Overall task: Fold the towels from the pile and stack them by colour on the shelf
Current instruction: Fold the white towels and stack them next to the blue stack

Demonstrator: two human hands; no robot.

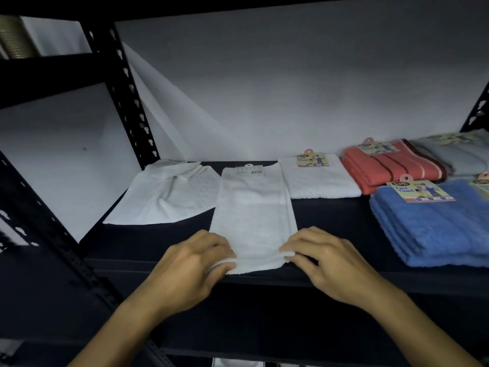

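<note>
A long white towel (254, 213) lies folded lengthwise on the black shelf (330, 215), its tagged end at the back. My left hand (195, 263) pinches its near left corner at the shelf's front edge. My right hand (325, 258) pinches the near right corner. To the left lies a crumpled white towel (172, 194), unfolded. A folded white towel (317, 178) with a label sits right of the long one.
Right of the white towels are a folded red striped stack (391, 165), a folded blue stack (436, 229) near the front, and a pale grey-blue stack (460, 152) at the back. A black perforated upright (127, 83) stands at the left. A white wall is behind.
</note>
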